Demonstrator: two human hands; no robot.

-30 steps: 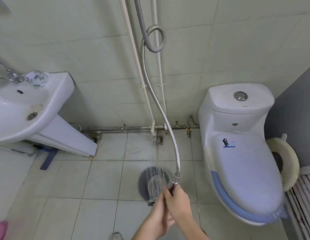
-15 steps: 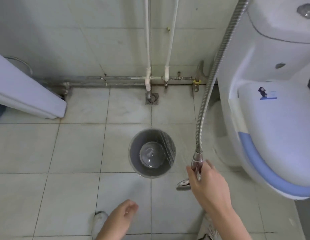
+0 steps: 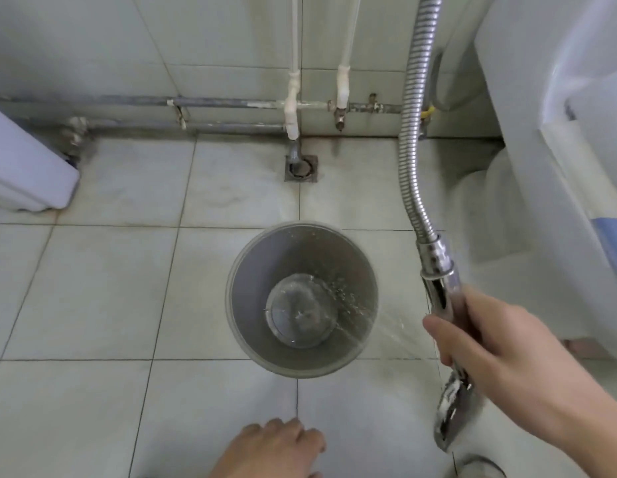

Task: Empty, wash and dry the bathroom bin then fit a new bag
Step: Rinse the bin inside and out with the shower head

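A round grey bin [image 3: 302,267] stands upright on the tiled floor, empty of rubbish, with a little water pooled at its bottom. My right hand [image 3: 500,343] grips the chrome handle of a shower head [image 3: 450,405] to the right of the bin. Water sprays from the head leftward onto the bin's inner right wall. A ribbed metal hose [image 3: 412,132] runs up from the handle. My left hand [image 3: 269,450] hangs below the bin with loosely curled fingers, holding nothing and not touching the bin.
A white toilet [image 3: 558,150] with a blue-edged lid fills the right side. A white basin pedestal [image 3: 28,174] sits at the left. Pipes [image 3: 231,127] run along the base of the back wall above a floor drain [image 3: 301,168]. A shoe [image 3: 479,469] shows at the bottom right.
The view has dropped closer to the floor and bin. My left hand let go of the shower head and moved down left. My right hand shifted right, spraying into the bin from the side.
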